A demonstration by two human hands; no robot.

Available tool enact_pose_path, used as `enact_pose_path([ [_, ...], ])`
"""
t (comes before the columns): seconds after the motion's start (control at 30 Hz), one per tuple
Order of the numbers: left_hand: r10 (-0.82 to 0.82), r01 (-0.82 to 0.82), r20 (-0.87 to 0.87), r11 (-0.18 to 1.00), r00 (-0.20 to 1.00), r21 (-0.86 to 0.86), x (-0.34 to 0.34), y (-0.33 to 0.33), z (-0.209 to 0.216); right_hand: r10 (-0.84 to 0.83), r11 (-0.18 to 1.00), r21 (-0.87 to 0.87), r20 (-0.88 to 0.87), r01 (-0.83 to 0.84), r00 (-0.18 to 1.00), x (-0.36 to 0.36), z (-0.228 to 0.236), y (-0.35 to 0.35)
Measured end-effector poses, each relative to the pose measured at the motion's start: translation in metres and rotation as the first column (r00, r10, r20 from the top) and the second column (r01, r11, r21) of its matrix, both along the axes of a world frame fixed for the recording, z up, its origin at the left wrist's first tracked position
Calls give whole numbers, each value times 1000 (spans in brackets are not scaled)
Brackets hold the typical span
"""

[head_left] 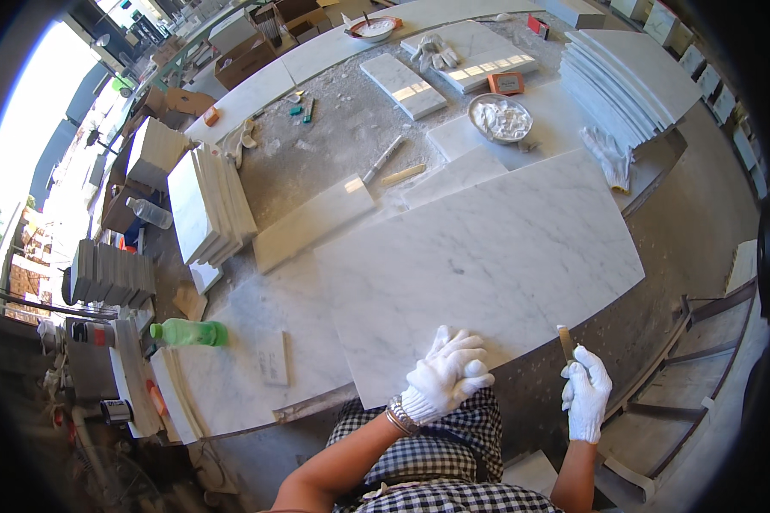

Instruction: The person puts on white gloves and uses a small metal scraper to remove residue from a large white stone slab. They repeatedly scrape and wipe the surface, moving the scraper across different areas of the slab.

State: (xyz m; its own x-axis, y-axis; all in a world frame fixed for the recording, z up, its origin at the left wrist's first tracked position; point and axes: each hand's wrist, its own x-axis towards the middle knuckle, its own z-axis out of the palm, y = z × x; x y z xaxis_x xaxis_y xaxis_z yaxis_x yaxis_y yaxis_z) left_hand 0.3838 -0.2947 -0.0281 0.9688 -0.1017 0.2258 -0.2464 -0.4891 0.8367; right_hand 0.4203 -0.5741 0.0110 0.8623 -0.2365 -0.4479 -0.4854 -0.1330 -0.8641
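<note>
A large white marble slab [488, 256] with grey veins lies before me, its near edge close to my body. My left hand [447, 374], in a white knit glove, rests on the slab's near edge with fingers laid out and holding nothing. Right of the slab, my gloved right hand [587, 395] is closed around a narrow, flat putty knife [565, 344]. Its tip points up, carries a bit of white and is close to the slab's right edge. A bowl of white paste [500, 118] stands beyond the slab.
Stacked marble tiles stand at the far right [629, 85] and left [212, 205]. A green bottle [188, 333] lies near the left end. Loose gloves [607, 158], an orange box [506, 83] and marble strips [315, 222] lie about the dusty table. A metal rack [693, 368] stands at right.
</note>
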Motion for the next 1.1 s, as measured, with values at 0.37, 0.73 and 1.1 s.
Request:
enact_pose_path([
  [0.37,679,-696,-153,694,718,-184,29,104,-14,40,991,127,17,-42,999,-8,7,4],
  [0.73,438,-441,-62,896,897,-46,-16,23,5,40,987,152,48,-47,998,-35,1,-9],
  [1.1,423,-427,-107,904,900,-18,-27,17,10,76,987,135,91,-88,993,-55,-2,-21],
])
